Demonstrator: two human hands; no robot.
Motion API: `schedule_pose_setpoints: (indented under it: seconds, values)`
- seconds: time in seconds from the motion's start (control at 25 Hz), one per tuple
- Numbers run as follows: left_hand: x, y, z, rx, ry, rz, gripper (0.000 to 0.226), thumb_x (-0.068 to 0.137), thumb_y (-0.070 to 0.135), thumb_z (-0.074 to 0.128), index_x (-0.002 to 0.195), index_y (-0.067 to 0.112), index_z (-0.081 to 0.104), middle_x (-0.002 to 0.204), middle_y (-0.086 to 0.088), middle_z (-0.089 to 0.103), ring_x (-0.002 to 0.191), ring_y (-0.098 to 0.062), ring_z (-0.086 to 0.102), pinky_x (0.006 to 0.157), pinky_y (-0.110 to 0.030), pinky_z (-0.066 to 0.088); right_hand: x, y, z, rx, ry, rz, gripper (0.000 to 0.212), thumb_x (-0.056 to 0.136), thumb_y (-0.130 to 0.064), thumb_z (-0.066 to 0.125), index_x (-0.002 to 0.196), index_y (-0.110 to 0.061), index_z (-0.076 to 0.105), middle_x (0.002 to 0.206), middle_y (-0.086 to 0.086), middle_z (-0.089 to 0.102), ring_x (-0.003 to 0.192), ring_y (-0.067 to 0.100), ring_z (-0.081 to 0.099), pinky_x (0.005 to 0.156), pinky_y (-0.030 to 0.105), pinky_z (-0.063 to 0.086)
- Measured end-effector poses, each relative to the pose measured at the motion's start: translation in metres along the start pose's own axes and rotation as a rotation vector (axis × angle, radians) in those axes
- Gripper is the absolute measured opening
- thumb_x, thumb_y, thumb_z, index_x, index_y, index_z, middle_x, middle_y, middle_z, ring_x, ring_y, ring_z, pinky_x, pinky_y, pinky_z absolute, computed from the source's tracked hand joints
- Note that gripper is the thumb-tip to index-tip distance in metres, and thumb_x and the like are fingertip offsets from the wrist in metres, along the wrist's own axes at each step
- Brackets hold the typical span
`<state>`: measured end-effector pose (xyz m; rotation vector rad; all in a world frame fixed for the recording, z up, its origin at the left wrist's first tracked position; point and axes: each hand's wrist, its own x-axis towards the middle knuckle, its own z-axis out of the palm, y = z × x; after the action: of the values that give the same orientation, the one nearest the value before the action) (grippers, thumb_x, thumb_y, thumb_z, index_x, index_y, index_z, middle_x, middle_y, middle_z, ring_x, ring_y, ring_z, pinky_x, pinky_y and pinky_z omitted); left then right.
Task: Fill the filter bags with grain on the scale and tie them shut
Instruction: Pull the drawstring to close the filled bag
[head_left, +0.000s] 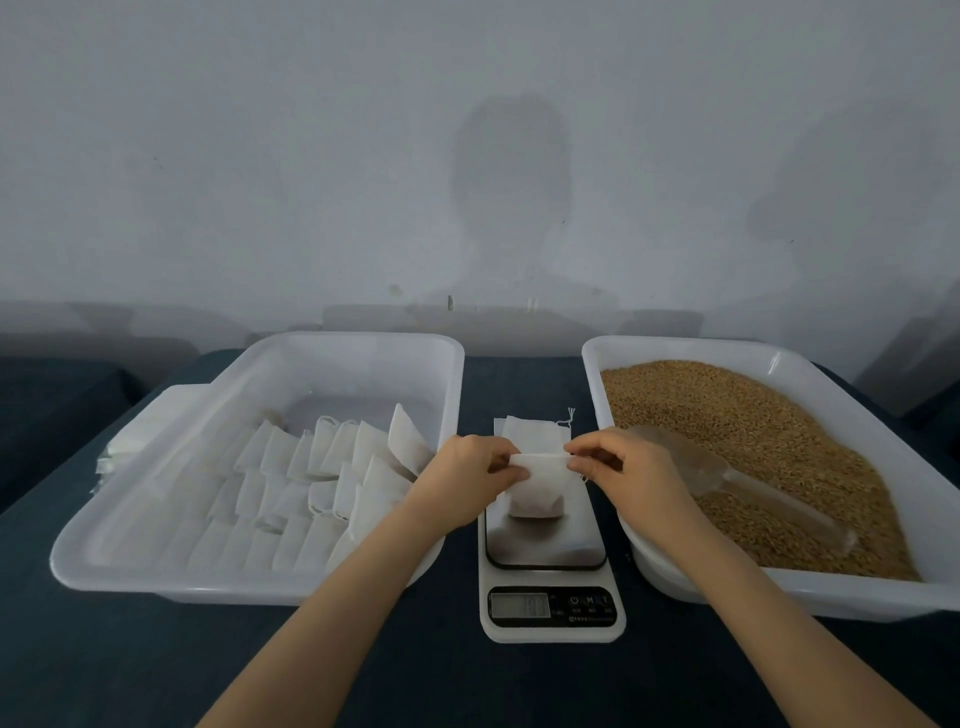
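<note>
Over on the left, a white tray sits on the dark bench and holds rows of flat empty filter bags. The left forearm crosses that tray's near right corner, angled up and to the right. The left hand has curled fingers and pinches the left end of the top edge of a filter bag. The bag's bulging bottom rests on the platform of the scale, between the trays; the display is too blurred to read. A few spare bags lie just behind the platform. The right hand mirrors the left, pinching the right end of the bag's top edge, its forearm running in from the lower right. A second tray on the right is heaped with grain, and a clear scoop lies on it.
</note>
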<state>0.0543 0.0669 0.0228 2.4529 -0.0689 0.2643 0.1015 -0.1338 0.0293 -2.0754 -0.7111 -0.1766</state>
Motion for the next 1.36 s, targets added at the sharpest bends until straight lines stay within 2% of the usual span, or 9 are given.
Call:
schedule_pose_setpoints:
  seconds: [0.2, 0.56, 0.84, 1.08, 1.36]
  values:
    - [-0.0003, 0.0010, -0.0008, -0.017, -0.017, -0.015, 0.017, 0.092, 0.028, 0.062, 0.100, 0.014, 0.070, 0.075, 0.006, 0.062, 0.067, -0.011, 0.058, 0.072, -0.026, 0.051, -0.0004, 0.0004, 0.0003, -0.006, 0.001, 0.001, 0.014, 0.082, -0.014, 0.070, 0.096, -0.018, 0.071, 0.085, -0.013, 0.063, 0.084, -0.008, 0.056, 0.073, 0.005, 0.042]
    - [0.0012, -0.0011, 0.0014, -0.013, -0.009, -0.021, 0.018, 0.091, 0.029, 0.063, 0.101, 0.015, 0.070, 0.070, 0.013, 0.057, 0.063, -0.003, 0.052, 0.065, -0.016, 0.042, -0.0001, 0.0001, 0.0004, 0.001, -0.003, 0.008, 0.013, 0.083, -0.014, 0.069, 0.096, -0.017, 0.071, 0.084, -0.014, 0.063, 0.081, -0.010, 0.056, 0.073, 0.006, 0.043]
    - [-0.0006, -0.0002, 0.0008, -0.015, -0.013, -0.015, 0.020, 0.092, 0.029, 0.062, 0.103, 0.015, 0.070, 0.074, 0.009, 0.058, 0.066, -0.005, 0.054, 0.070, -0.023, 0.047, -0.0002, -0.0001, 0.0003, -0.011, -0.006, 0.003, 0.014, 0.084, -0.013, 0.067, 0.097, -0.017, 0.070, 0.085, -0.011, 0.064, 0.081, -0.008, 0.057, 0.072, 0.005, 0.043]
    - [-0.0017, 0.0004, 0.0014, 0.000, -0.025, -0.010, 0.023, 0.093, 0.030, 0.060, 0.105, 0.012, 0.070, 0.084, -0.004, 0.068, 0.075, -0.020, 0.063, 0.078, -0.036, 0.055, -0.0007, 0.0001, 0.0002, -0.009, -0.004, -0.003, 0.014, 0.084, -0.013, 0.068, 0.096, -0.017, 0.071, 0.084, -0.012, 0.064, 0.081, -0.008, 0.058, 0.073, 0.005, 0.043]
    - [-0.0016, 0.0015, 0.0005, 0.001, -0.022, -0.016, 0.022, 0.093, 0.030, 0.060, 0.104, 0.013, 0.069, 0.077, 0.003, 0.062, 0.073, -0.017, 0.061, 0.076, -0.032, 0.054, -0.0007, -0.0001, 0.0000, 0.001, -0.014, 0.011, 0.013, 0.084, -0.014, 0.068, 0.096, -0.018, 0.070, 0.085, -0.012, 0.064, 0.081, -0.008, 0.058, 0.072, 0.004, 0.042]
